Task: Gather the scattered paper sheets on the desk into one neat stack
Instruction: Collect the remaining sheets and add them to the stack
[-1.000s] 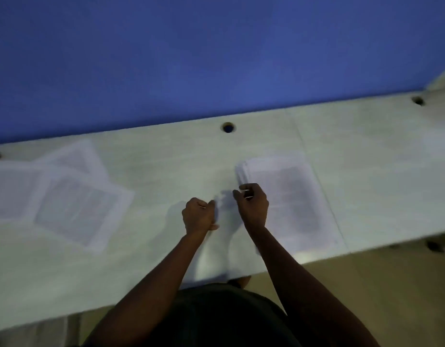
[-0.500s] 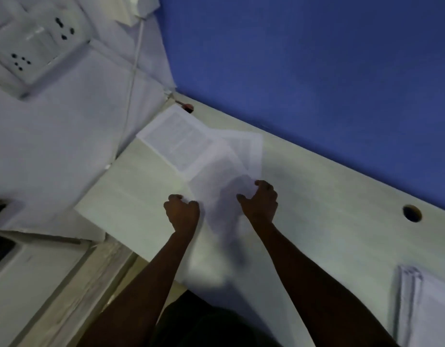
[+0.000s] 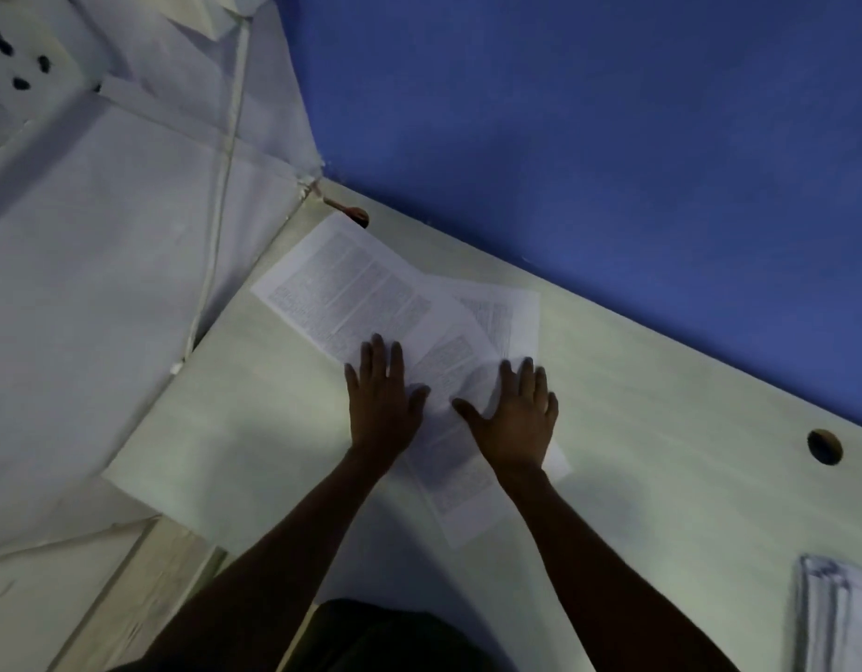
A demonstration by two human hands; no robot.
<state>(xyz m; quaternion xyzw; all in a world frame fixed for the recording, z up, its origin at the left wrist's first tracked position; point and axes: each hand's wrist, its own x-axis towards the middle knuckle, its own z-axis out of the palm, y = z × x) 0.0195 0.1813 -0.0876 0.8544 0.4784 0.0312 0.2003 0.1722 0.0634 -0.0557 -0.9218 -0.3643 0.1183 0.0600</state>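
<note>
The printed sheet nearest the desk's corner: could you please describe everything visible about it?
The printed sheet is white paper with dense columns of small text, lying flat and skewed on the pale desk. One corner nears a cable hole. Its near edge overlaps another sheet, and the left hand rests flat on that end.

**Loose sheets at desk corner; stack at right edge**

Three white printed paper sheets (image 3: 351,288) lie flat and overlapping, fanned at differing angles, near the pale desk's far left corner. Uppermost sheet (image 3: 455,482) runs toward the near edge. A white stack of paper (image 3: 841,618), edges roughly aligned, sits well apart, cut off by the frame.
</note>
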